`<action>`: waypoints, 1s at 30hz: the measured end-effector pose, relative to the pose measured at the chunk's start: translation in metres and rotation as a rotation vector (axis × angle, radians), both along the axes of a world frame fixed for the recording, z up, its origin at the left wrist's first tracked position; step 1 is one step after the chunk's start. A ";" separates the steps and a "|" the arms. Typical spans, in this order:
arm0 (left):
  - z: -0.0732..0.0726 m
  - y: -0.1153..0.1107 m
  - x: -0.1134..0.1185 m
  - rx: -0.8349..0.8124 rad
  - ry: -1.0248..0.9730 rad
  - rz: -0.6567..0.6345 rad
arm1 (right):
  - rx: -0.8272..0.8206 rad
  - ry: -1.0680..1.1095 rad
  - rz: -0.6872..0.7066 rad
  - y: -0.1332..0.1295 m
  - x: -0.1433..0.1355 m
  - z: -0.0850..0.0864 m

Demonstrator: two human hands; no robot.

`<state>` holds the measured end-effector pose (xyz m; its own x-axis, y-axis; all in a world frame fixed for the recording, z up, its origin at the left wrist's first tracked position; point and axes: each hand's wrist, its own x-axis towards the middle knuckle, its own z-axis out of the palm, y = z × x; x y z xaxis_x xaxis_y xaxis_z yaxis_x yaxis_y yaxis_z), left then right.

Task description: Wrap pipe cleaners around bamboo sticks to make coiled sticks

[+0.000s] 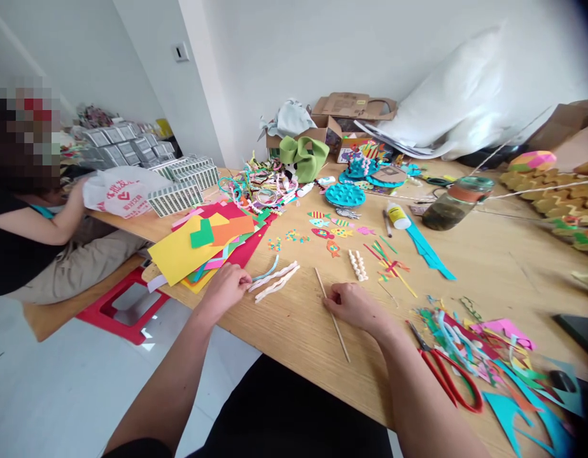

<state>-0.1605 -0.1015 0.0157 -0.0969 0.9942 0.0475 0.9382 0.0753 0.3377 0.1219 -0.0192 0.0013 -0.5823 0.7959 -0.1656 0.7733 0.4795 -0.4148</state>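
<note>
My left hand is closed, its fingertips pinched at the near end of a light blue pipe cleaner. Beside it, two pale wavy pipe cleaners lie on the table. My right hand is curled, with thumb and fingers on a thin wooden stick that slants across the tabletop. Beyond that hand is a short cream twisted piece. Several paper fish and small coloured bits lie farther back.
Coloured paper sheets are piled on the left. Red-handled scissors and paper scraps lie at right. Farther back stand a glue bottle, a jar and a blue disc. Another person sits at left near a red stool.
</note>
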 end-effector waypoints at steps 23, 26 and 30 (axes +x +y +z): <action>-0.008 -0.005 0.000 0.019 -0.106 0.003 | 0.019 -0.025 -0.049 0.000 -0.002 -0.008; -0.005 -0.004 0.001 -0.005 -0.197 0.023 | 0.002 -0.025 -0.072 0.001 -0.002 -0.009; -0.007 -0.002 0.005 -0.036 -0.329 0.061 | 0.004 -0.013 -0.083 0.000 -0.002 -0.008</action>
